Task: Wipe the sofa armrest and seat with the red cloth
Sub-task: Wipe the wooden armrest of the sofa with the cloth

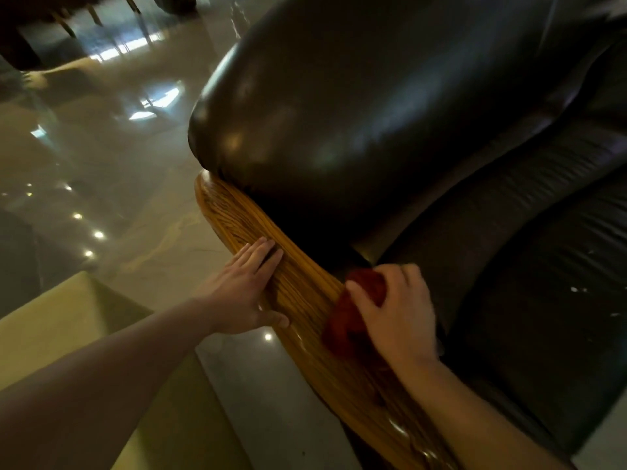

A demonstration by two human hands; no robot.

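A glossy wooden armrest (237,215) runs diagonally from the upper left down to the bottom middle of a dark leather sofa. My right hand (400,313) is closed over the bunched red cloth (349,320) and presses it on the armrest's inner edge, beside the seat cushion (529,300). My left hand (244,290) lies flat on the wood a little further up, fingers spread and pointing along the grain. The padded leather arm cushion (339,106) bulges above the wood.
Shiny pale floor tiles (112,184) with light reflections fill the left side. A yellowish flat surface (61,320) lies under my left forearm. Dark chair legs (68,25) stand at the far upper left. Small white flecks (576,289) mark the seat at right.
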